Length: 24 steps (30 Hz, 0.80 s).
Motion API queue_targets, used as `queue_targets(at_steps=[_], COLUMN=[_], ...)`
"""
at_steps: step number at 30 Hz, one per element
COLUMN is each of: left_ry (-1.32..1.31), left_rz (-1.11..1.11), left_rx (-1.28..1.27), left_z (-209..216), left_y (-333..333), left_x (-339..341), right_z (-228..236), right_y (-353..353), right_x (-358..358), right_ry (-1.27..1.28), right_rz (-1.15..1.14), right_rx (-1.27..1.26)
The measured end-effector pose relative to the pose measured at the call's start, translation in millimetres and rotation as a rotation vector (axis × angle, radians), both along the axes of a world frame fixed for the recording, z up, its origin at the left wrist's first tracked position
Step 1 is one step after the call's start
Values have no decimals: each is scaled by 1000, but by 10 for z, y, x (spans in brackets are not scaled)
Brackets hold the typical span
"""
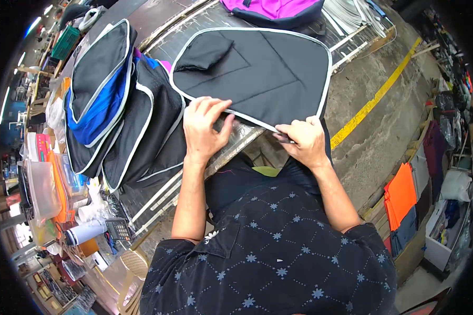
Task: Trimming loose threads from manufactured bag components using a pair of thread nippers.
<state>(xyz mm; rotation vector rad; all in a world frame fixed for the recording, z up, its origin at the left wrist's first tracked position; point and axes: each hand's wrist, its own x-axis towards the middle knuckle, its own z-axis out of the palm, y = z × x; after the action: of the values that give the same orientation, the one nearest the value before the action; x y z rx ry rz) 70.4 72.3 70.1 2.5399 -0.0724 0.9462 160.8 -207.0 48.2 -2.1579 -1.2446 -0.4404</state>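
A black fabric panel [268,68] with white piping round its edge is spread in front of me, partly over the work table. Stitched lines cross it, and a loose pocket-like fold [204,52] lies at its upper left. My left hand [206,128] grips the near edge, fingers on top and the thumb lower down. Farther along, at the near right corner, my right hand [306,140] has its fingers closed on the piped edge. A small dark thing shows at those fingertips; I cannot tell what it is.
Black and blue piped fabric pieces [102,100] are piled on the left. A magenta and black bag piece [278,10] and white strips [347,18] lie beyond. A calculator [119,230] sits at lower left. Orange fabric [400,195] and a white bin [444,236] stand right.
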Motion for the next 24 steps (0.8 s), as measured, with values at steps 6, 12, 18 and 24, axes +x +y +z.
queue_targets(at_steps=[6, 12, 18, 24], left_ry=[188, 68, 121, 209], left_rz=[-97, -82, -83, -47], left_rx=[-24, -210, -50, 9], left_z=[-196, -266, -85, -229], left_y=[-245, -509, -702, -720], left_x=[-16, 50, 195, 303], right_z=[78, 111, -144, -210], right_y=[-323, -667, -716, -697], right_x=[236, 392, 280, 234], right_ry=[-138, -140, -28, 29], right_rz=[-93, -223, -248, -283], right_rx=[-54, -57, -8, -12])
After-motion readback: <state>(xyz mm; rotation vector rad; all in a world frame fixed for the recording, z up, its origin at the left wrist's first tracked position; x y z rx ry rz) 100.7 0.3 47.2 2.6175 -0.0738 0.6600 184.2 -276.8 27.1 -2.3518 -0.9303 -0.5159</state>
